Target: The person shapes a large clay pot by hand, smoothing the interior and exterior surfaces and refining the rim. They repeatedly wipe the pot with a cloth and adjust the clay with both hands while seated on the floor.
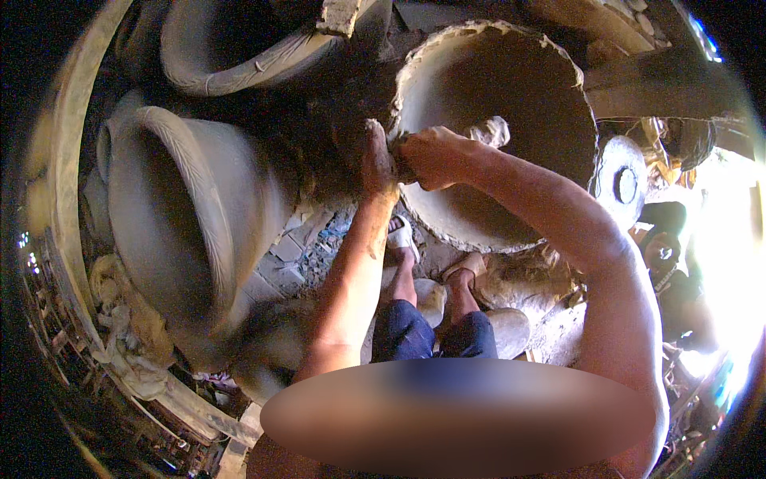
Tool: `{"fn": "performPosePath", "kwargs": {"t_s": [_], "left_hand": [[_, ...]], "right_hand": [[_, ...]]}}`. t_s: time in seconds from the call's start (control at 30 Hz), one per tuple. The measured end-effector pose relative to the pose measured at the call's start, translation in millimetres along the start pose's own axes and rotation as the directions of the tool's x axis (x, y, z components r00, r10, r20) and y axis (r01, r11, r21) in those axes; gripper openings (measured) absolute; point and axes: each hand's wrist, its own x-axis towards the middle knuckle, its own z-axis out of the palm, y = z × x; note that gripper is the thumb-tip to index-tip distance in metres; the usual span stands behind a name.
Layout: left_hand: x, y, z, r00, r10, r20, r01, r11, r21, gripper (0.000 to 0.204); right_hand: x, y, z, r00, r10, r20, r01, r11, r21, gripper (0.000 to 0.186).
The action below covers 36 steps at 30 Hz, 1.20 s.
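Note:
A large round clay pot (519,203) with a ragged, uneven rim stands in front of me, its mouth facing up. My left hand (377,156) lies along the outside of its left wall, fingers stretched out and smeared with clay. Across the rim from it, my right hand (437,158) is closed in a fist on the inner side of the wall. Whatever the right fingers hold is hidden. A pale, crumpled lump (491,132) shows just beyond my right wrist, within the pot's outline.
At the left stands a big clay jar (259,188) with a thick, wrapped-looking rim; another wide jar (263,72) is behind it. A round pale disc (621,182) lies right of the pot. Rubble (299,259) covers the ground by my feet, and a wooden beam (662,84) runs at far right.

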Motion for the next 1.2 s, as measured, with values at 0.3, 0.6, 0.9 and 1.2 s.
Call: {"fn": "performPosePath", "kwargs": {"t_s": [0.3, 0.6, 0.9, 1.2], "left_hand": [[-2, 17, -16, 0.981, 0.154, 0.115, -0.148, 0.987, -0.063, 0.081], [2, -18, -9, 0.988, 0.151, 0.019, -0.152, 0.988, 0.006, 0.075], [-23, 40, 7, 0.97, 0.231, -0.072, -0.226, 0.972, 0.065, 0.08], [7, -17, -24, 0.999, 0.037, 0.014, -0.036, 0.994, -0.099, 0.071]], "right_hand": [[-15, 16, 24, 0.988, 0.084, -0.126, -0.009, 0.862, 0.507, 0.06], [16, 11, 33, 0.992, -0.098, -0.075, 0.103, 0.992, 0.079, 0.04], [-18, 11, 56, 0.983, 0.118, -0.141, 0.016, 0.709, 0.705, 0.083], [20, 11, 41, 0.984, -0.056, -0.171, 0.072, 0.993, 0.09, 0.03]]}}
